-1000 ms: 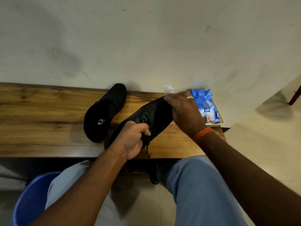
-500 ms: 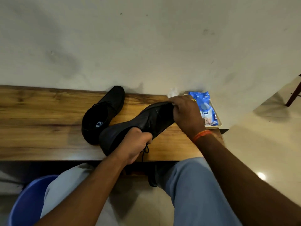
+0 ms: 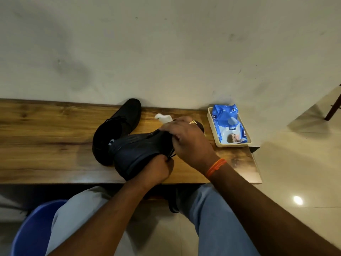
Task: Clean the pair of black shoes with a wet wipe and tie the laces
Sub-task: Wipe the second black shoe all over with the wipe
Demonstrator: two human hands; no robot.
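- Black shoe, the one being worked on, is held up over the near edge of the wooden bench, tipped so its dark ribbed sole faces the camera; its heel end is nearest the viewer, its toe end runs away to the right under the right hand
- Left hand grips the shoe from below at the heel end, fingers curled round it; a loose lace shows just above the knuckles
- Right hand lies over the upper toe part of the shoe, fingers bent down onto it; a white wet wipe sticks out past the fingertips, but whether the fingers pinch it or only press it to the shoe I cannot tell; a ring shows on one finger, an orange band on the wrist
- Second black shoe lies flat on the bench just behind and left of the held one, its toe towards the wall, its opening facing up
- Blue wet-wipe pack lies in a shallow cream tray at the right end of the bench, near the right hand but apart from it
- Below the bench: knees in light trousers; a blue bin at the lower left; pale tiled floor to the right
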